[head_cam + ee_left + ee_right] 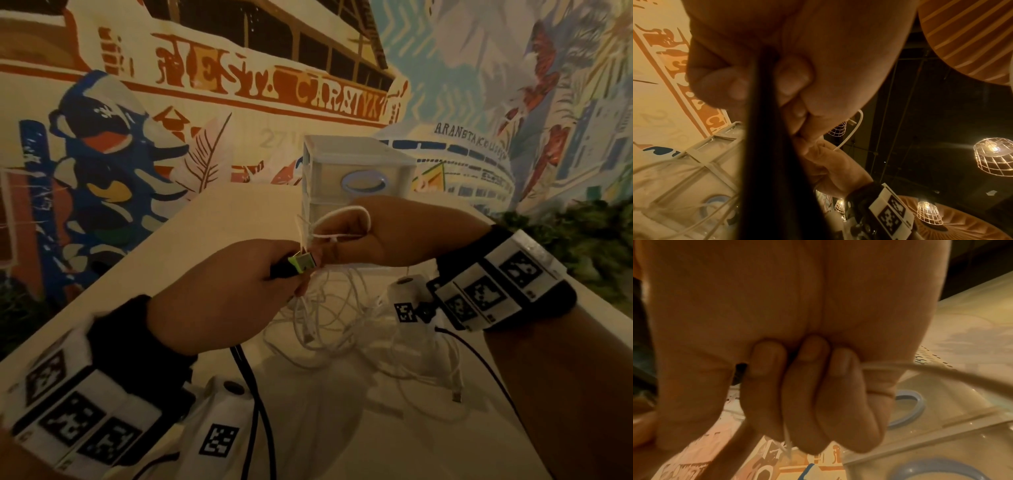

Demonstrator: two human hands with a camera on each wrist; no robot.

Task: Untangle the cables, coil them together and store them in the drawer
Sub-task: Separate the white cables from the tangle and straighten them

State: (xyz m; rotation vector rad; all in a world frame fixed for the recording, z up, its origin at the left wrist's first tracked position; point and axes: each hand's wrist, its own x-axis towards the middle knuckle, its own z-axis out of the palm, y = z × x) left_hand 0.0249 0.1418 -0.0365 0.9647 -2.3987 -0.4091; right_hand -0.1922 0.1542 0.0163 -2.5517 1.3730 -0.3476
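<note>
My left hand [236,287] grips a black cable [255,404] just behind its green-tipped plug [302,263]; in the left wrist view the black cable [766,146] runs out between its curled fingers [793,78]. My right hand [370,236] holds a loop of white cable [342,214] beside that plug, and its curled fingers [803,386] close round the white cable [931,369]. A tangle of white cables [342,318] hangs from both hands onto the white table [342,428]. Behind them stands the white drawer unit [356,164] with a blue handle [364,181], its drawers closed.
A painted mural wall [171,102] runs close behind the table and drawer unit. Green plants [582,233] sit at the right edge. A loose white plug end [457,395] lies on the table at the right. Wire lamps [995,155] hang overhead.
</note>
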